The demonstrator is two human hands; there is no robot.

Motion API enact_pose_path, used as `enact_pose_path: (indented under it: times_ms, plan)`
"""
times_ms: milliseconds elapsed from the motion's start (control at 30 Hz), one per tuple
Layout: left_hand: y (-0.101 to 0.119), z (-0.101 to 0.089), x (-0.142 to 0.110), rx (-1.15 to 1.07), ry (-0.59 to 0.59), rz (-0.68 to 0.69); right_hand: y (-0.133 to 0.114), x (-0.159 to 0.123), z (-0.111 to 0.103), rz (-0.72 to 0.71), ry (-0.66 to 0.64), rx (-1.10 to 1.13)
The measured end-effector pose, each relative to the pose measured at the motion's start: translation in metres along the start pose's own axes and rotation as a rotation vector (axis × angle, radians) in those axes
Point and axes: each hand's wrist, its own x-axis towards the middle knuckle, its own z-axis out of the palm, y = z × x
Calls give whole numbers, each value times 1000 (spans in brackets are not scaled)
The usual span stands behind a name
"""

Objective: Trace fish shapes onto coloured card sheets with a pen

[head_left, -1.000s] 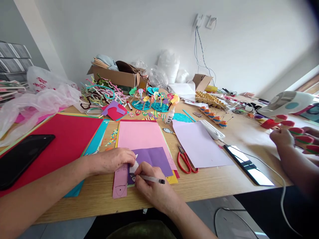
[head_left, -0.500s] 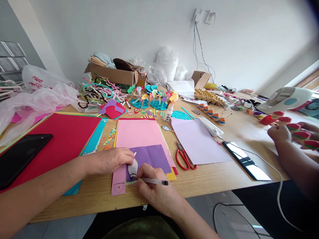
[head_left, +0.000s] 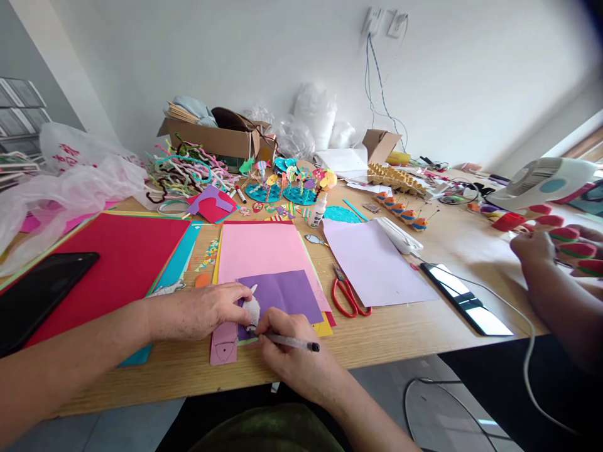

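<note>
My right hand [head_left: 287, 355] is closed around a pen [head_left: 294, 342], its tip at the lower edge of a white fish-shaped paper cutout [head_left: 253, 309]. The cutout lies on a purple sheet [head_left: 287, 294]. My left hand [head_left: 217, 309] rests flat from the left, thumb and forefinger apart, fingertips pressing the cutout down. Under that hand, a pink strip [head_left: 223, 353] with a drawn fish outline sticks out toward the table's front edge. Pink paper [head_left: 261, 248] and other coloured sheets are stacked beneath the purple one. My fingers partly cover the cutout, and the pen tip is hard to see.
Red-handled scissors [head_left: 346, 295] and a lilac sheet [head_left: 377, 270] lie to the right, near a glue bottle [head_left: 317, 211]. A black phone [head_left: 42, 295] rests on red paper [head_left: 127, 270] at left. A co-worker's hand [head_left: 532, 248] holds red-and-green pieces at far right.
My left hand has shifted slightly, its thumb now spread lower beside the cutout. The pen tip has moved a little along the cutout's lower edge. The co-worker's hand has moved slightly right.
</note>
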Motion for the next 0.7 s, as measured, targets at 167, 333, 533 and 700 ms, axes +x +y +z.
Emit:
enact_pose_path:
  times_ms: [167, 333, 533, 700]
  plan:
    - [1, 1, -1, 54, 1, 8, 1, -1, -2, 21, -14, -6]
    - [5, 0, 1, 98, 34, 35, 2, -3, -3, 33, -20, 7]
    - [16, -6, 6, 13, 46, 144, 4, -4, -3, 19, -11, 27]
    - [20, -8, 5, 33, -6, 104, 6, -3, -4, 33, -2, 58]
